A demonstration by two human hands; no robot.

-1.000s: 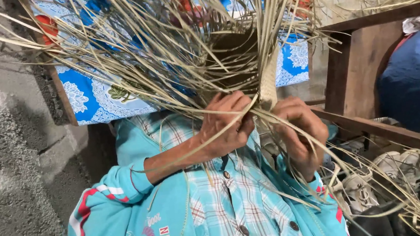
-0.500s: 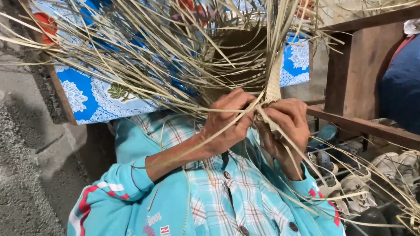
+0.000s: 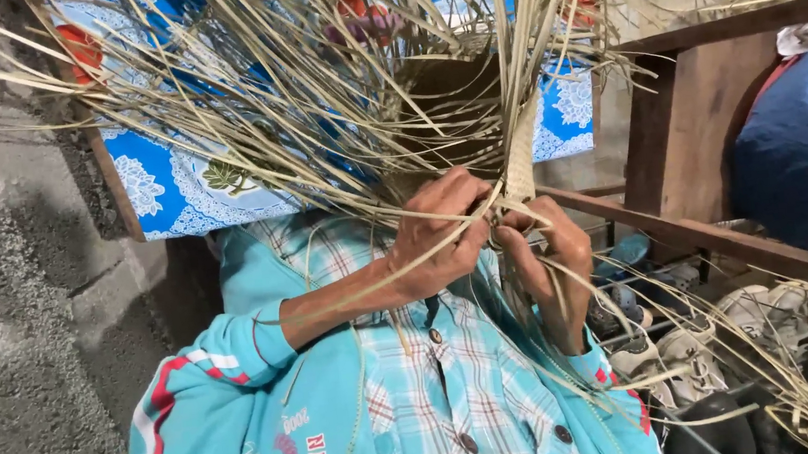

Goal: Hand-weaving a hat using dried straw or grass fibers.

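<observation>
On a rough concrete floor [image 3: 17, 315] at the left of the scene, a person in a turquoise jacket [image 3: 245, 403] and checked shirt [image 3: 455, 386] works a half-made woven piece [image 3: 452, 108] held just above the chest. Its loose pale strips [image 3: 250, 105] fan out in front of a blue patterned cloth [image 3: 171, 192]. The left hand [image 3: 439, 239] is clenched around a gathered bunch of those strips at the base of the weave. Since a second ago the right hand [image 3: 551, 263] has shifted inward until its fingers meet the left, pinching a single strip beside the tightly plaited band [image 3: 518, 165]; a fresh crossing appears to be drawn snug. To the right stand a wooden frame [image 3: 704, 136] and a heap of shoes [image 3: 702, 348].
</observation>
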